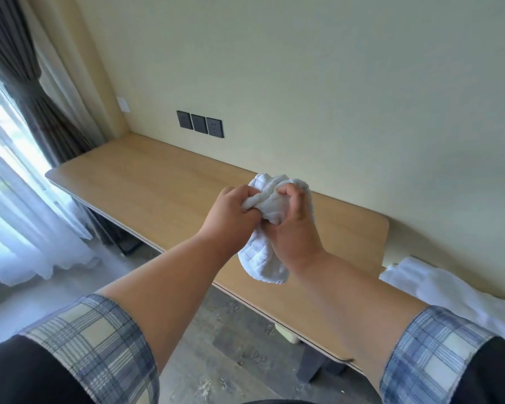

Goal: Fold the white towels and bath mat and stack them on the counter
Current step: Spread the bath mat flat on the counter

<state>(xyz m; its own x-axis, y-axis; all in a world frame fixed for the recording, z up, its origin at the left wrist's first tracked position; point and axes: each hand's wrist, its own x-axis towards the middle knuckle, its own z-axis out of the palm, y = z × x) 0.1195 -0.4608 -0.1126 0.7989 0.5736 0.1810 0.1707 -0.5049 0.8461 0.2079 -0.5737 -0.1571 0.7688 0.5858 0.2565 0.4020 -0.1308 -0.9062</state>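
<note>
Left hand and right hand clench their fingers round a bunched white towel, held in the air above the wooden surface, apparently to find an edge before folding.

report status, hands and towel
Left hand and right hand both gripping small bunched white quilted towel, held over long light wooden counter. Towel not yet folded. More white linen lying at right, apart from hands.

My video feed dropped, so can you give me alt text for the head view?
The left hand and right hand grip a bunched white towel in the air above the wooden counter. More white cloth lies at the view's right edge.
</note>
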